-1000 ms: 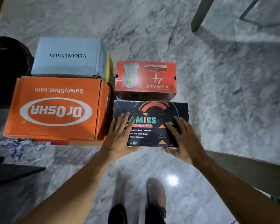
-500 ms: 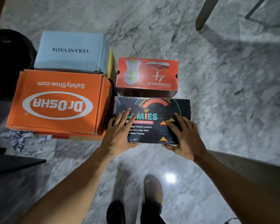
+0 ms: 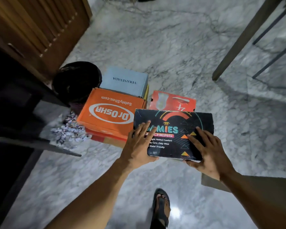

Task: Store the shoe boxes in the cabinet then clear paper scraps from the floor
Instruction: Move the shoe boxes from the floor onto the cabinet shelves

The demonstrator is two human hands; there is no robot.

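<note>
Evidently the black shoe box (image 3: 173, 133) is held clear of the marble floor (image 3: 180, 52), in front of the orange box (image 3: 111, 113) and red box (image 3: 172, 100). Left hand (image 3: 139, 146) and right hand (image 3: 208, 151) are clamped on its near corners, fingers (image 3: 196, 134) spread flat across the lid. Stiff, light cardboard is judged; the lid may lift, so support beneath is advised.

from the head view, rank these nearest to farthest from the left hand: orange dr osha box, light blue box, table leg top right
1. Orange Dr Osha box, just beside the left hand, on its left.
2. Light blue box, behind the orange one.
3. Table leg, far across the floor, upper right.
</note>
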